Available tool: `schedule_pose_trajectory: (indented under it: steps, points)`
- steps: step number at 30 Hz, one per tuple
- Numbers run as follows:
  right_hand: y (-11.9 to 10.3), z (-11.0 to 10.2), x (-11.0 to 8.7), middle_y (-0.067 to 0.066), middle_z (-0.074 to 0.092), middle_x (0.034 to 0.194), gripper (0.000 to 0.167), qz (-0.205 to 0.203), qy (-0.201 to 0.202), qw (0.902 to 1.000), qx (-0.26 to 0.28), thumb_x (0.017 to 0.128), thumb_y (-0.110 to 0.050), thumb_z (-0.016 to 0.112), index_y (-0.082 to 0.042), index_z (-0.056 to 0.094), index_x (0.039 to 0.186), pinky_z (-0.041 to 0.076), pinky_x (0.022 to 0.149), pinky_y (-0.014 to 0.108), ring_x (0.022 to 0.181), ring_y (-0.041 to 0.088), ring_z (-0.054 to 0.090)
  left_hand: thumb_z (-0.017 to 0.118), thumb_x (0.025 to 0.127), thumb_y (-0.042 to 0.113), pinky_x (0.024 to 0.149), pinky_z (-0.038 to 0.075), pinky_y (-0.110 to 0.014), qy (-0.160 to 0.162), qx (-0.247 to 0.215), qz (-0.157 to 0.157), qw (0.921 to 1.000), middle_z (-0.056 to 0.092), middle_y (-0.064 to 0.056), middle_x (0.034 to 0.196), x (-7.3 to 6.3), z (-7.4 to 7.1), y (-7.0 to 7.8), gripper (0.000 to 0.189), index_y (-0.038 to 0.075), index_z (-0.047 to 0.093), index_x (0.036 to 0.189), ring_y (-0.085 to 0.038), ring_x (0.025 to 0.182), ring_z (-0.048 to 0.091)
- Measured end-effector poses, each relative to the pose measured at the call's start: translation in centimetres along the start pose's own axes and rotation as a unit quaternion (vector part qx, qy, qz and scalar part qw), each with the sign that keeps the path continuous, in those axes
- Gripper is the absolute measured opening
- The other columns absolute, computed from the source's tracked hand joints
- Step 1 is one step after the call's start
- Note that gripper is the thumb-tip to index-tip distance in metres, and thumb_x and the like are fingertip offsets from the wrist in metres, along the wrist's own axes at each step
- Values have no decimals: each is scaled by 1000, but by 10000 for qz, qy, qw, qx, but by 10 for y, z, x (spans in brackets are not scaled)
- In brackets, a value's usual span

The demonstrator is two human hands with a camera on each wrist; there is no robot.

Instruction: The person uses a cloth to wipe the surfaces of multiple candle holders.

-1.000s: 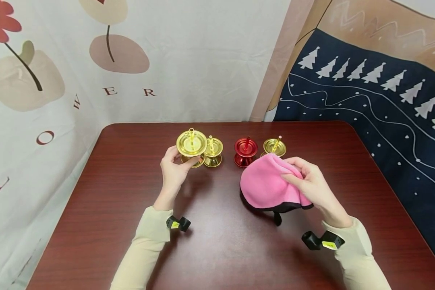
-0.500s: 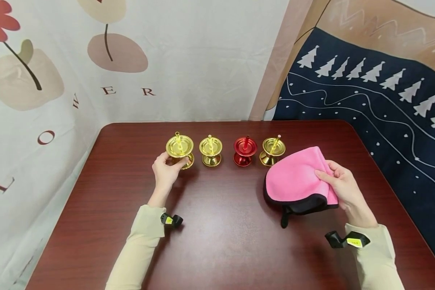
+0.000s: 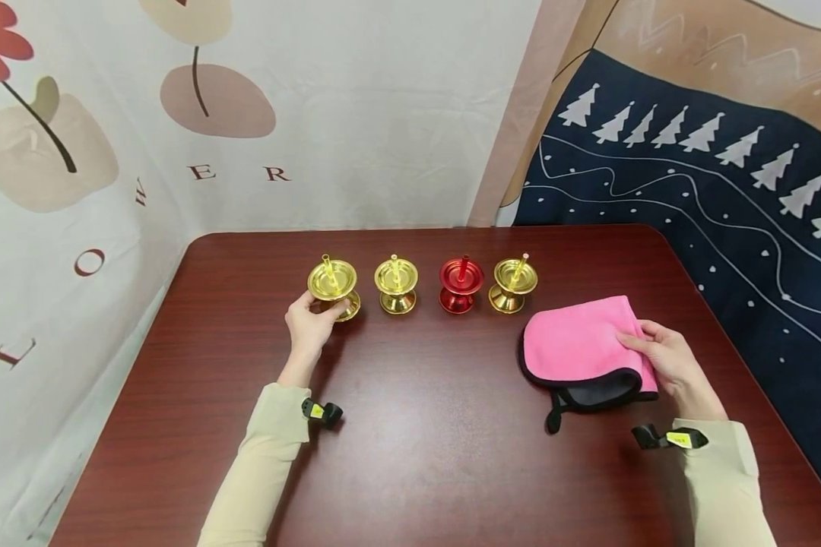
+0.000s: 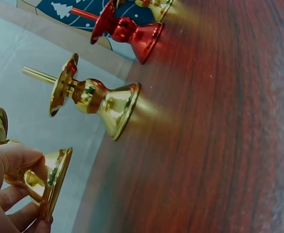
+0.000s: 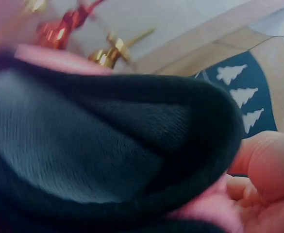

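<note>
At the left end of the row, my left hand grips a gold candle holder around its stem and base, low over the table. In the left wrist view the thumb and fingers curl around that candle holder's flared base. My right hand pinches the right side of a pink cloth with black edging and a dark inner face. A short black loop hangs from the cloth's lower edge. The right wrist view is mostly filled by the cloth's dark side.
A second gold candle holder, a red one and another gold one stand upright in a row near the table's back edge. A white printed curtain and a dark blue one with trees hang behind the brown table.
My left hand has moved left and lower with its gold candle holder, away from the neighbouring one. My right hand has carried the pink cloth to the right, uncovering the rightmost candle holder.
</note>
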State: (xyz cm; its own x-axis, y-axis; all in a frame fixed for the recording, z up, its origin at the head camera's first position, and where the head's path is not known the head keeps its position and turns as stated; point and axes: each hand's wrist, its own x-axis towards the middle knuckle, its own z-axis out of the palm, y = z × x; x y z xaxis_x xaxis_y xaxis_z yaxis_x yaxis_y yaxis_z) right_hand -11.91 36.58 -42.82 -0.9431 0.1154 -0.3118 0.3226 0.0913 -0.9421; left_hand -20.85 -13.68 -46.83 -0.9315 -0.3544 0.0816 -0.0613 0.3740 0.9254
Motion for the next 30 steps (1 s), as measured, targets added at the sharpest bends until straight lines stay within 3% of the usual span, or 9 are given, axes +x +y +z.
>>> schedule_pose_trajectory:
  steps: [2,5,7,9,13,18,26,30]
  points:
    - [4,-3,2,-2,66,83,17,-6,306,9934,-1108,89,-21,63,-13,65,104,51,63,22,72,13,60,79,70,7,78,47,-33,-17,-54,-84,9999,67,-21,97,1,1,-2,35,-1,67,103,-29,93,63]
    - [9,-5,5,21,61,104,48,33,586,9662,-2512,90,-27,61,6,51,124,49,74,35,89,30,53,78,71,8,79,46,-35,-63,-51,-191,9998,66,-22,99,3,2,-6,36,-1,67,103,-30,95,61]
    - [12,-5,6,34,51,114,54,6,723,9498,-3042,90,-24,61,13,45,126,46,78,44,95,40,48,78,71,8,81,46,-36,-111,-16,-237,9997,65,-22,101,4,3,-8,36,-2,66,104,-32,97,61]
    - [14,-5,8,37,50,114,51,-16,866,9381,-3353,89,-20,61,14,46,125,43,80,51,96,44,47,78,72,9,82,46,-37,-154,16,-277,9995,65,-22,103,5,4,-9,36,-2,66,105,-33,98,61]
    - [17,-3,9,35,56,103,43,-195,1143,9224,-3684,86,-12,62,13,52,119,41,80,53,91,43,49,77,73,8,85,45,-39,-168,51,-330,9993,65,-22,104,6,5,-10,37,-2,66,106,-34,99,60]
    - [19,-4,9,36,57,102,40,-384,1260,9133,-3855,85,-10,61,14,53,116,39,80,55,92,45,49,77,72,7,86,45,-40,-120,156,-338,9992,65,-22,103,8,8,-12,36,-2,66,104,-33,98,61]
    - [23,-3,11,31,58,96,36,-250,1450,9155,-3744,86,-10,63,12,53,113,41,67,33,86,38,52,78,71,8,94,40,-42,-197,370,-450,9981,65,-22,106,12,12,-15,37,-3,66,104,-32,105,55]
    - [23,-3,11,30,58,92,34,-273,1549,9147,-3723,84,-10,66,11,52,108,40,63,31,83,37,52,78,70,9,95,39,-43,-238,445,-501,9975,65,-23,105,12,13,-15,38,-3,66,104,-32,107,53]
